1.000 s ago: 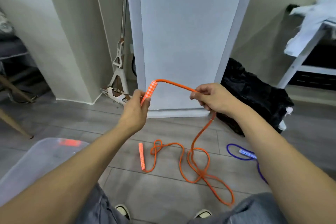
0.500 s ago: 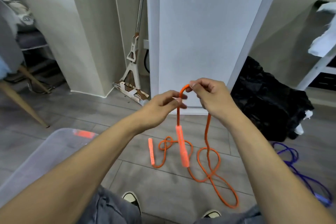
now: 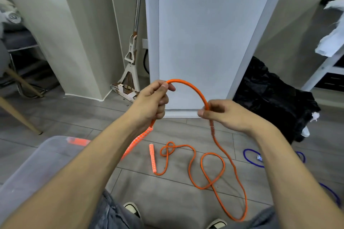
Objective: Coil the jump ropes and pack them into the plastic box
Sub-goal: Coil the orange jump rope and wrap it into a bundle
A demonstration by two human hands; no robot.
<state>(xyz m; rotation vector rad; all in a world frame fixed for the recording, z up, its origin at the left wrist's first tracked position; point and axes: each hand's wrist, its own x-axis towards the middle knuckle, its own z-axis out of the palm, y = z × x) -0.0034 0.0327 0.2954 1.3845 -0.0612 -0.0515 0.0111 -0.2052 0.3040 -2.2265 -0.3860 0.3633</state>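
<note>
Nearest, at the bottom edge, two shoe toes (image 3: 132,208) and grey trouser knees show; the person stands over a grey plank floor (image 3: 167,201). At lower left sits the clear plastic box (image 3: 37,163), partly hidden behind the left forearm, with something orange visible through its far rim.

On the floor ahead lies the slack of the orange jump rope (image 3: 212,173) — loose loops crossing one another, with a small knot-like twist near its free handle (image 3: 152,158), which rests flat on the planks. To the right, partly behind the right forearm, a blue jump rope (image 3: 250,158) lies on the floor, well apart from the box.

Both hands are raised and held apart. The left hand (image 3: 151,101) is closed around the orange rope, thumb and forefinger pinching it at the top; the rope's second handle (image 3: 137,140), orange with a pale chequer, hangs below this fist toward the box. The right hand (image 3: 223,114) pinches the same rope between thumb and fingers. Between the two hands the rope rises in a smooth arch; from the right hand it drops to the slack on the floor.

Beyond stand a tall white appliance (image 3: 204,33), a mop (image 3: 132,57) leaning in the gap to its left, a black plastic bag (image 3: 275,98) to its right — and a wooden chair leg (image 3: 16,115) at far left.
</note>
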